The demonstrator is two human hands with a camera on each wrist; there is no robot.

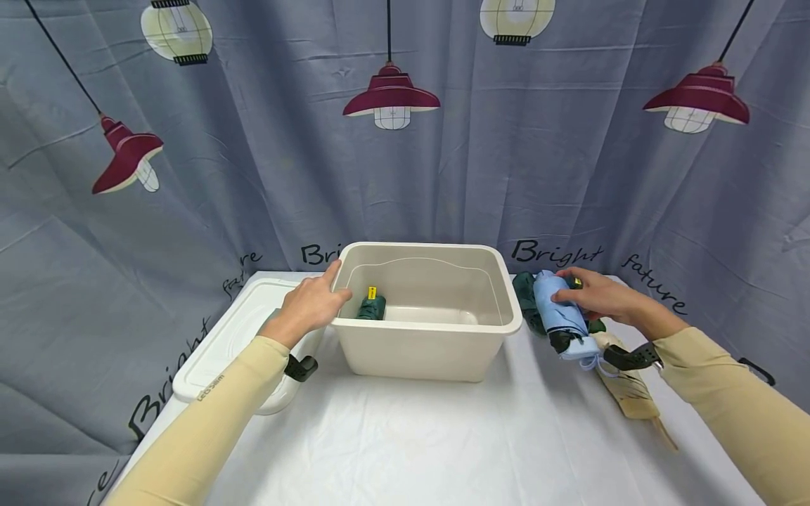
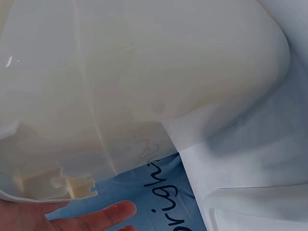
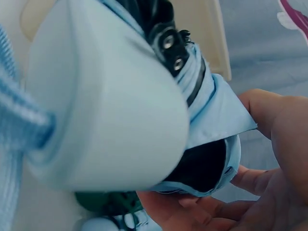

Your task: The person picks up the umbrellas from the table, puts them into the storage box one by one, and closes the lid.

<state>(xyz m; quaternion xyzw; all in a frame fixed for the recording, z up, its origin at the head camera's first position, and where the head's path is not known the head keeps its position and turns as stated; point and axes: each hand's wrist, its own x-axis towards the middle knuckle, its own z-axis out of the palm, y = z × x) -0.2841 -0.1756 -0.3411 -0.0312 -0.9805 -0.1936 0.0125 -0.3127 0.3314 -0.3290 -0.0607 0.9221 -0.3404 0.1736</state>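
Observation:
In the head view, a cream plastic bin stands mid-table with a dark green folded umbrella inside at its left. My left hand touches the bin's left rim; in the left wrist view its visible fingers look straight beside the rim. At the table's right, my right hand grips a light blue folded umbrella. Its pale blue handle end and cord fill much of the right wrist view. Another dark green umbrella lies just left of the blue one.
A beige folded umbrella with a strap lies on the table, partly behind my right wrist. The white lid lies at the left, partly hidden by my left forearm. A grey-blue curtain with printed lamps hangs behind the white-covered table.

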